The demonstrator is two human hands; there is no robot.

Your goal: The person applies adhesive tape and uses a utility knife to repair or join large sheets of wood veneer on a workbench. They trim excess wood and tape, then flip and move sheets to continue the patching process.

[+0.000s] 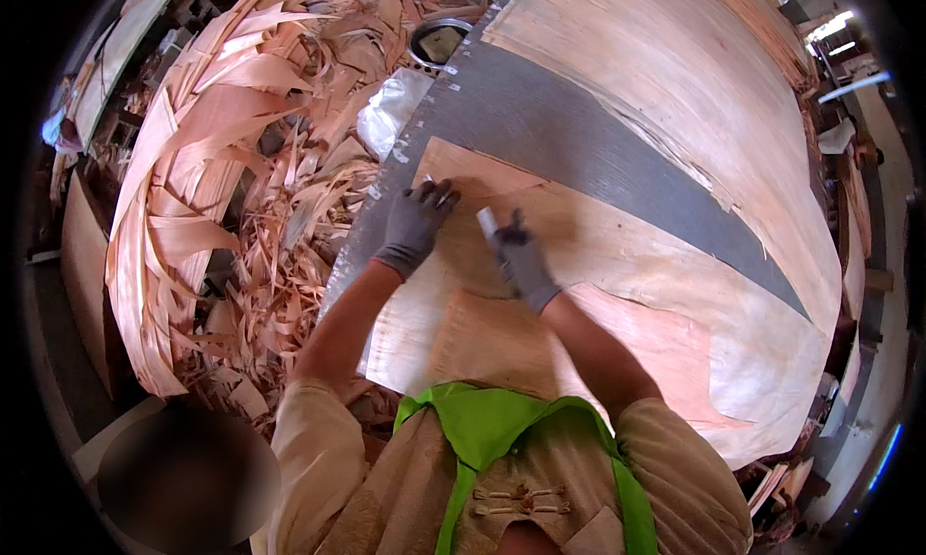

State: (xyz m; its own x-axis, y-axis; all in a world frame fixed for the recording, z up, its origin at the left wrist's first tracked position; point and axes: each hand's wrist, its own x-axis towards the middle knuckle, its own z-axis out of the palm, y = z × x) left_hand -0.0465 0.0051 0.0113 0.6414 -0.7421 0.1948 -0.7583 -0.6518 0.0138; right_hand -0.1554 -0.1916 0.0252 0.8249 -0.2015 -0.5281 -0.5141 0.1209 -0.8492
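My left hand [413, 229], in a grey glove with dark fingertips, presses on a piece of thin wood veneer [463, 167], near its left edge. Its fingers are stretched out and slightly apart. To the right of it, my right hand [526, 264], gloved alike, grips a short white flat-looking object [486, 222] above the veneer; its exact kind is unclear. Beneath both hands, a large pale veneer sheet [617, 242] carries overlapping smaller pieces, among them a pinkish one [661, 348] by my right forearm and a tan one [492, 338] close to my body.
The veneer lies on a dark grey tabletop [569, 111]. Another large veneer sheet [666, 63] covers its far right. Past the left edge, veneer scraps [289, 237] pile up, with a white plastic bag [394, 111] and a round metal container [424, 46]. A blurred round shape [188, 478] sits lower left.
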